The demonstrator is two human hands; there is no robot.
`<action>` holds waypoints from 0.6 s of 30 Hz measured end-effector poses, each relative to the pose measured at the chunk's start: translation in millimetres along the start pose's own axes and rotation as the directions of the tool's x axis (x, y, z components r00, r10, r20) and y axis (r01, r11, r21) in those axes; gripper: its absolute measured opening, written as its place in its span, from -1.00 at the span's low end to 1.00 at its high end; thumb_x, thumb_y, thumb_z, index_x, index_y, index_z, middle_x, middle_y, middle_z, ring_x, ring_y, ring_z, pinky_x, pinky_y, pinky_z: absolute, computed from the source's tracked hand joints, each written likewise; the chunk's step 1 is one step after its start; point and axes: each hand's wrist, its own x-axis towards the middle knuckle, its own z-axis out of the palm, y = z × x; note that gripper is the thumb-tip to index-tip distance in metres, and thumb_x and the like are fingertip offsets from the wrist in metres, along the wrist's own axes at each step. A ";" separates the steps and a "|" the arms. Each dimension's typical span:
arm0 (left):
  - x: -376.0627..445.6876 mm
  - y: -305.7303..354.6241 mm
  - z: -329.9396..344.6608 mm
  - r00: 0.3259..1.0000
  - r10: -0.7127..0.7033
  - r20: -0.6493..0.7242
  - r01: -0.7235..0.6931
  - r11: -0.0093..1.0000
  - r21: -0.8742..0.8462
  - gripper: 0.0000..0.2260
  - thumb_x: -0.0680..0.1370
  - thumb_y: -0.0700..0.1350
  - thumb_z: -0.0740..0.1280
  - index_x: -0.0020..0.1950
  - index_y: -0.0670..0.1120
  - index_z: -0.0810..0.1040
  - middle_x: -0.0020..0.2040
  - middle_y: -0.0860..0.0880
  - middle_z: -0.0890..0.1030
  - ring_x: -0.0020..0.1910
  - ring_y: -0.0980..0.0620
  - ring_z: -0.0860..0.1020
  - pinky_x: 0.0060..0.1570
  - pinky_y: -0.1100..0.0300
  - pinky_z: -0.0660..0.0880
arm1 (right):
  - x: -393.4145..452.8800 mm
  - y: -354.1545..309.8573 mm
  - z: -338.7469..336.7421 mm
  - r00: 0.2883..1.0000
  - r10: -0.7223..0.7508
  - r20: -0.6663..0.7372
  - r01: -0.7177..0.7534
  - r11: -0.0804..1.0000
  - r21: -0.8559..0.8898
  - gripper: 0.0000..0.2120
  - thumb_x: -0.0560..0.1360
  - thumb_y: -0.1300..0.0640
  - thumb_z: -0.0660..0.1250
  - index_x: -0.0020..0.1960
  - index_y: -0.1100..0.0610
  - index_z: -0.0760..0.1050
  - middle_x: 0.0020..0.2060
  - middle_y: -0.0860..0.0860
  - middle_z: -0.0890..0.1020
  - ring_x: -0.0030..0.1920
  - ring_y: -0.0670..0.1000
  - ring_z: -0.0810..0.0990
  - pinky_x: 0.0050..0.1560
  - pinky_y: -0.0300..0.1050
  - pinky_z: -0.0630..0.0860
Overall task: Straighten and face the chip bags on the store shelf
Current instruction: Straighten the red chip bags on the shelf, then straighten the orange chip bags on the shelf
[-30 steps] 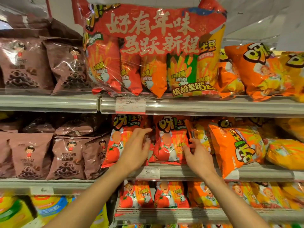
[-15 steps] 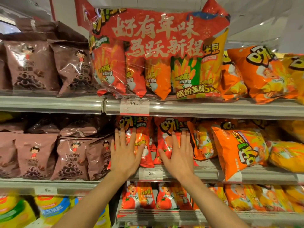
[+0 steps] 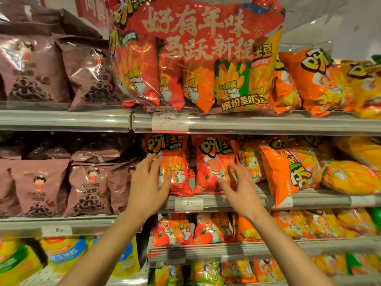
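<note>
Two red chip bags stand upright side by side on the middle shelf (image 3: 309, 200). My left hand (image 3: 147, 182) is in front of the left red bag (image 3: 175, 162), fingers spread and relaxed, fingertips at its left edge. My right hand (image 3: 237, 188) hovers in front of the right red bag (image 3: 212, 162), fingers loosely bent, holding nothing. An orange chip bag (image 3: 288, 172) leans tilted forward over the shelf edge just right of my right hand.
A big red multipack (image 3: 195, 58) fills the top shelf above. Brown snack bags (image 3: 90, 186) stand to the left. Yellow and orange bags (image 3: 350, 176) lie at the right. More red bags (image 3: 175, 230) sit on the shelf below.
Both hands, flat against the two red bags half a second ago, have drawn back slightly with fingers relaxed. The view has moved closer to the shelf.
</note>
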 end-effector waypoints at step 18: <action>-156.1 82.6 36.8 0.818 -0.280 0.502 0.519 0.737 -0.433 -0.86 0.60 0.08 0.30 0.14 0.17 0.56 -0.01 0.18 0.65 -0.01 0.19 0.63 0.01 0.19 0.53 | -183.3 101.3 -60.4 0.907 0.359 0.218 -0.385 0.919 0.087 -0.68 0.57 -0.17 0.27 0.29 -0.14 0.45 0.02 -0.16 0.67 0.04 -0.15 0.64 0.11 -0.08 0.56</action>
